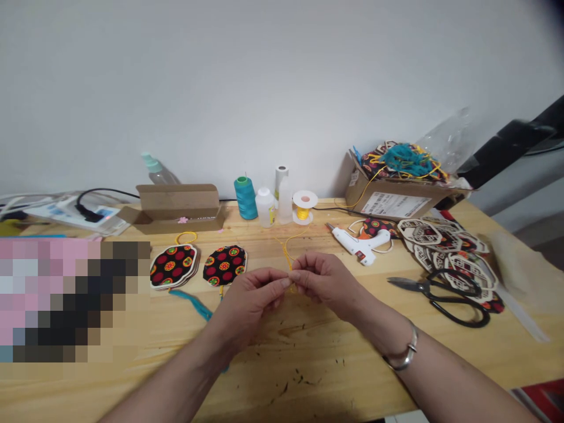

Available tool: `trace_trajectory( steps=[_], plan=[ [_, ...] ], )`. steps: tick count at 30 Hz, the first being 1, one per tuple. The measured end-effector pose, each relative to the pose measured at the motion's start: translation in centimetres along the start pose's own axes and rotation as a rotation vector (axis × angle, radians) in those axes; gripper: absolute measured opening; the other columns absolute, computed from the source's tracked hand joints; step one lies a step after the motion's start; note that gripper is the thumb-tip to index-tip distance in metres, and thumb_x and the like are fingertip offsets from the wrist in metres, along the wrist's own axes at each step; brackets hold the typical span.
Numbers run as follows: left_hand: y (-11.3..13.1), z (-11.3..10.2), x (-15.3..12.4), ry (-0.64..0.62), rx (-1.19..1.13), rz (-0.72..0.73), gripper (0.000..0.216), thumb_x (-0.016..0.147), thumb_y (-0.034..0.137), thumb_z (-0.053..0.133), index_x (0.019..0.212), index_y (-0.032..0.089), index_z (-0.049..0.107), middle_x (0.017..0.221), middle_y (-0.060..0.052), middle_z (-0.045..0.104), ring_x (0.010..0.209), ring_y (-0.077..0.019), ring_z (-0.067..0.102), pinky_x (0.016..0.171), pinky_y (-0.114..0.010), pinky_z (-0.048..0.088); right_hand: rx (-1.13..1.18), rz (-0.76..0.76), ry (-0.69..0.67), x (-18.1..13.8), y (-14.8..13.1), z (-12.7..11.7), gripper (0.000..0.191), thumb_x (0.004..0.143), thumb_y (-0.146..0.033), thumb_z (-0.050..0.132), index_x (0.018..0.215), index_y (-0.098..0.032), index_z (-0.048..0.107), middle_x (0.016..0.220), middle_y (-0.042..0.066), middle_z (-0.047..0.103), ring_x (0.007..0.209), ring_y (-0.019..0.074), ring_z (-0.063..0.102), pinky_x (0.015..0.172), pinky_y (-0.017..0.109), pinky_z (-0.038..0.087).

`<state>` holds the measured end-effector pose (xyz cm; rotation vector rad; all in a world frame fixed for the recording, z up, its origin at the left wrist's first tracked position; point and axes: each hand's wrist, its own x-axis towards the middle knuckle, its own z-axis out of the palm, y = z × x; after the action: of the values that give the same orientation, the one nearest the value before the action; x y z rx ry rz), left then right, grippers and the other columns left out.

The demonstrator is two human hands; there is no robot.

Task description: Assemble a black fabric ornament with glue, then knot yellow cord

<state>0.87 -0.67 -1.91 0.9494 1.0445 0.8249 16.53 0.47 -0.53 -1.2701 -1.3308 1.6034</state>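
Observation:
Above the middle of the wooden table, my left hand [258,296] and my right hand [324,282] meet with thumbs and forefingers pinched together. Between them is a thin yellow cord [286,254], its held part mostly hidden by the fingers. The cord trails back toward a white spool of yellow cord [304,208]. Left of my hands lies a black fabric piece with red and orange round patterns [224,265]. A similar stack [174,267] sits beside it, with a yellow loop [186,237] above and a teal tassel [194,304] below.
A white glue gun [363,244], black-handled scissors [440,294] and patterned wooden frames [423,235] lie right. Behind stand a teal thread cone [245,198], small bottles [265,208], an open cardboard box [178,218] and a filled carton [388,200]. A blurred-out area covers the left edge.

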Motion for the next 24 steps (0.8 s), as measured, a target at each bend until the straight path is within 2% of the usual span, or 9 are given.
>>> trace_trajectory(
  steps=[12,14,17,19,24],
  plan=[
    [0.1,0.23,-0.11,0.046,0.014,-0.006,0.01,0.068,0.028,0.067,0.068,0.018,0.069,0.046,0.006,0.046,0.044,-0.0053,0.033,0.043,-0.018,0.023,0.0,0.003,-0.018,0.01,-0.23,0.08,0.016,0.068,-0.029,0.059,0.065,-0.016,0.051,0.048,-0.007,0.047,0.04,0.0034,0.034,0.039,0.018,0.024],
    [0.12,0.37,-0.13,0.042,-0.018,-0.024,0.01,0.068,0.028,0.067,0.068,0.018,0.069,0.048,0.005,0.052,0.045,-0.006,0.038,0.045,-0.019,0.028,-0.009,0.003,-0.018,0.01,-0.17,0.04,0.016,0.069,-0.029,0.059,0.065,-0.016,0.051,0.048,-0.007,0.047,0.04,0.0034,0.035,0.039,0.018,0.024],
    [0.09,0.52,-0.07,-0.016,-0.106,-0.049,0.011,0.069,0.027,0.066,0.072,0.017,0.069,0.066,-0.001,0.065,0.061,-0.0121,0.055,0.058,-0.023,0.04,-0.001,0.007,-0.027,0.02,-0.02,-0.04,0.014,0.07,-0.028,0.058,0.067,-0.016,0.052,0.049,-0.006,0.048,0.04,0.0033,0.035,0.038,0.017,0.024],
    [0.04,0.53,0.01,-0.035,-0.141,-0.053,0.011,0.069,0.026,0.066,0.073,0.016,0.069,0.072,-0.003,0.068,0.067,-0.0145,0.058,0.064,-0.025,0.042,0.018,0.012,-0.034,0.02,0.06,-0.08,0.013,0.071,-0.027,0.057,0.069,-0.016,0.052,0.05,-0.006,0.049,0.04,0.0033,0.035,0.038,0.017,0.024],
    [-0.12,0.42,0.08,-0.042,-0.133,-0.036,0.01,0.07,0.025,0.066,0.072,0.016,0.07,0.064,0.0,0.065,0.056,-0.0091,0.052,0.053,-0.019,0.036,0.052,0.009,-0.05,0.0,0.14,-0.14,0.012,0.072,-0.026,0.057,0.069,-0.016,0.052,0.05,-0.006,0.049,0.039,0.0032,0.035,0.037,0.017,0.024]
  ],
)
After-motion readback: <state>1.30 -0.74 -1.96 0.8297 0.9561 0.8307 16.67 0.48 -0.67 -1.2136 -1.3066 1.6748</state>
